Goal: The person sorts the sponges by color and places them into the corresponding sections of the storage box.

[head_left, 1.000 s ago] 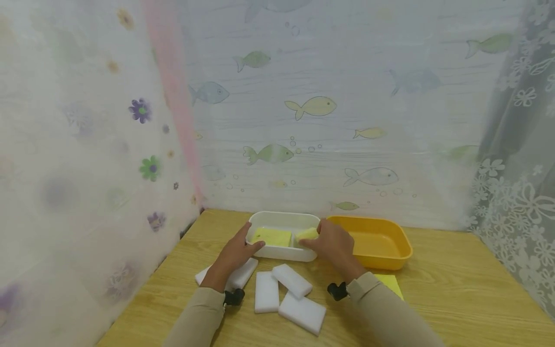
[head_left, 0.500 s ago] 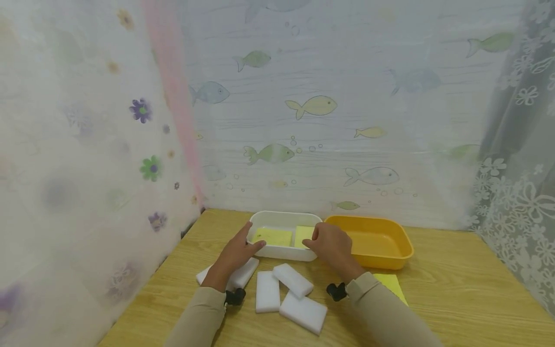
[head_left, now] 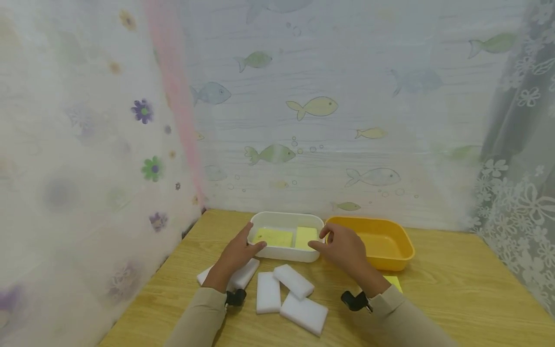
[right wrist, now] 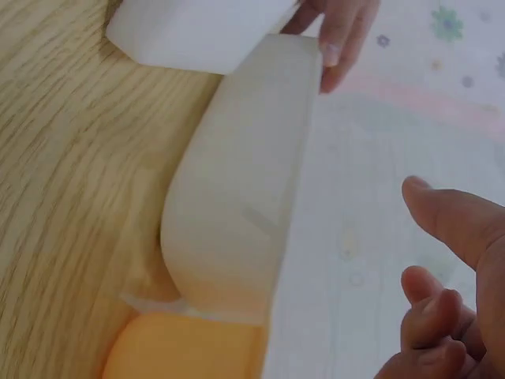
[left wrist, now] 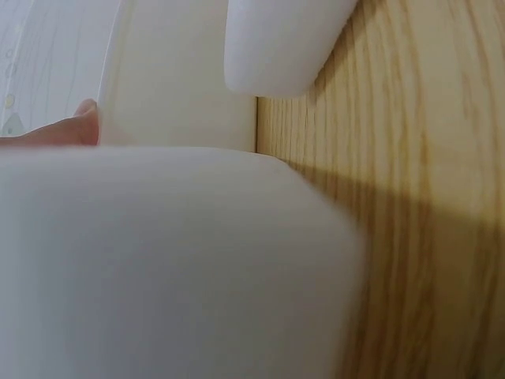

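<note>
My left hand (head_left: pixel 236 253) holds the left end of a white plastic container (head_left: pixel 286 253), its thumb over the front rim and its fingers at the left side. In the left wrist view the thumb (left wrist: pixel 71 130) shows at the container's rim. Inside the container lie two yellow sponges, one at the left (head_left: pixel 274 237) and one at the right (head_left: pixel 306 237). My right hand (head_left: pixel 344 246) hovers at the container's right end, thumb and fingers apart and holding nothing. Its fingers also show loosely bent, away from the rim, in the right wrist view.
An orange container (head_left: pixel 381 241) stands right beside the white one. Several white sponges (head_left: pixel 269 292) lie on the wooden table in front, some partly under the left wrist. Another yellow piece (head_left: pixel 393 283) shows behind the right sleeve. Printed curtains (head_left: pixel 316 106) hang behind the table.
My right hand lets go of the right yellow sponge, which goes from tilted to lying flat in the white container. The hand then opens and draws back rightward. My left hand stays put.
</note>
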A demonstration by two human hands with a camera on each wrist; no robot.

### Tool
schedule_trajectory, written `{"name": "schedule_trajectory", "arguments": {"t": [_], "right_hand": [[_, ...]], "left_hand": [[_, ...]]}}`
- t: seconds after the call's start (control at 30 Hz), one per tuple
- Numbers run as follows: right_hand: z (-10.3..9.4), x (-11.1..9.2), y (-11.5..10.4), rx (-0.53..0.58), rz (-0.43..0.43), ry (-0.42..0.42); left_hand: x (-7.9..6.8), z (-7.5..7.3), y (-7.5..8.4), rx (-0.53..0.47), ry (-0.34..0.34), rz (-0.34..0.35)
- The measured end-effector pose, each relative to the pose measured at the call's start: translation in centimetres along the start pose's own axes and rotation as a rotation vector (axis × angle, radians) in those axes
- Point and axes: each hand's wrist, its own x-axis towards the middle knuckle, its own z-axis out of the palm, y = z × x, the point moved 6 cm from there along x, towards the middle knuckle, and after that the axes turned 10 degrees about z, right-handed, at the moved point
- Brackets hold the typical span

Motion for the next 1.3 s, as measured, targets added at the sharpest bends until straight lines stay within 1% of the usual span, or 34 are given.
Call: {"name": "schedule_trajectory", "arguments": {"t": [0.13, 0.3, 0.4, 0.57, 0.73, 0.87, 1.03, 1.1, 1.17, 1.3], "right_hand": [[-1.3, -0.8, 0.9, 0.058, -0.008, -0.024], [-2.6, -1.7, 2.6, 0.134, -0.005, -0.044], [-3.5, -2.3, 3.4, 0.163, -0.025, -0.068], [-5.3, -3.2, 4.9, 0.220, -0.055, -0.105], [-6.5, -4.0, 7.4, 0.282, -0.065, -0.148], [-7.2, -4.2, 9.8, 0.298, -0.026, -0.166], [-8.5, -4.5, 12.2, 0.319, -0.020, -0.201], [-9.0, -4.7, 13.1, 0.348, -0.038, -0.242], [-9.5, -4.8, 13.9, 0.389, -0.072, -0.318], [-9.7, -5.0, 15.9, 0.469, -0.136, -0.542]], "left_hand": [[0.0, 0.0, -0.2, 0.004, 0.003, -0.007], [0.2, 0.0, 0.0, -0.009, -0.001, 0.005], [0.1, 0.1, 0.0, -0.010, -0.008, 0.004], [0.2, 0.0, 0.4, -0.019, 0.003, 0.018], [0.2, -0.1, 0.5, -0.030, 0.006, 0.025], [0.2, -0.2, 0.3, -0.019, 0.006, 0.021], [0.2, -0.3, 0.3, -0.013, 0.008, 0.014], [0.2, -0.3, 0.3, -0.016, 0.003, 0.016], [0.2, -0.1, 0.3, -0.017, -0.001, 0.016], [0.2, 0.0, 0.2, -0.022, -0.003, 0.016]]}}
